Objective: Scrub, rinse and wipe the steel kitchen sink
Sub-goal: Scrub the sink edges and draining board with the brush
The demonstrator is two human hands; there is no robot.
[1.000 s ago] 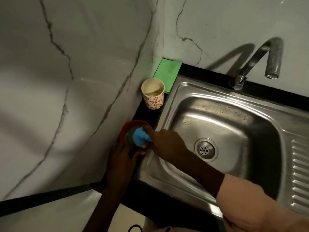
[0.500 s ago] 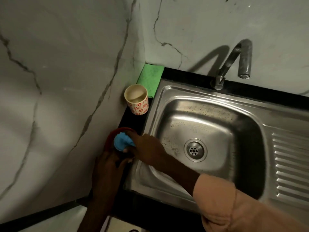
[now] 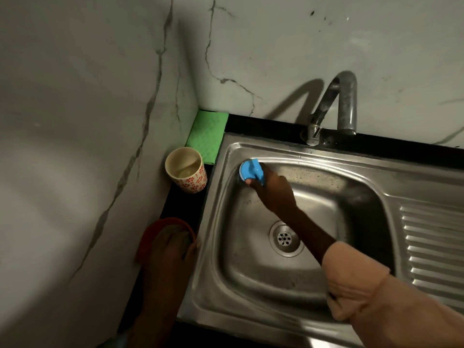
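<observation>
The steel sink point(image 3: 251, 292) fills the middle and right of the head view, with its drain point(image 3: 285, 238) at the basin's centre. My right hand point(image 3: 275, 190) grips a blue-handled scrubber point(image 3: 251, 170) and presses it against the basin's far left corner. My left hand point(image 3: 170, 249) rests over a red round container point(image 3: 150, 234) on the dark counter left of the sink, fingers curved around its rim. The tap point(image 3: 334, 106) stands behind the basin; no water runs from it.
A patterned cup point(image 3: 187, 170) with some liquid stands on the counter by the sink's left rim. A green cloth point(image 3: 207, 135) lies in the back corner. Marble walls close in on the left and behind. The ribbed drainboard point(image 3: 431, 244) lies to the right.
My right hand lifted the blue scrubber out of the red container and carried it into the basin's far left corner. My left hand stayed on the container.
</observation>
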